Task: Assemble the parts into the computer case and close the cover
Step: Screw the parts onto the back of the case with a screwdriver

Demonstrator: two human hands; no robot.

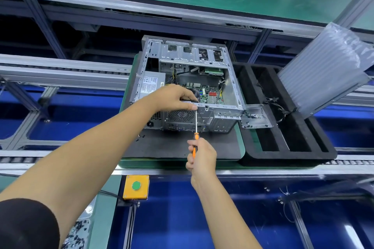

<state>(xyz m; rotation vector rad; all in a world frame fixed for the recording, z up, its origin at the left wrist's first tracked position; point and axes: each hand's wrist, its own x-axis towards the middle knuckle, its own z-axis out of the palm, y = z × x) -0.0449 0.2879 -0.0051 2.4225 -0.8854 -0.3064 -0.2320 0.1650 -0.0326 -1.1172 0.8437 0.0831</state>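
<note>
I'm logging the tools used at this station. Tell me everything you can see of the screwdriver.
The screwdriver has an orange handle with a black collar and a long, thin, bright metal shaft. It stands nearly upright in the picture, tip away from the person, meeting the top edge of the computer case rear panel, beside the round fan grille. The right hand grips the handle; the left hand holds the case edge right at the tip. The tip itself is too small to make out.

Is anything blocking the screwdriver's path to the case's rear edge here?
Nothing visible blocks it. The right hand grips the screwdriver, whose shaft runs clear up to the computer case rear edge, right beside the left hand fingertips holding the rim.
</note>
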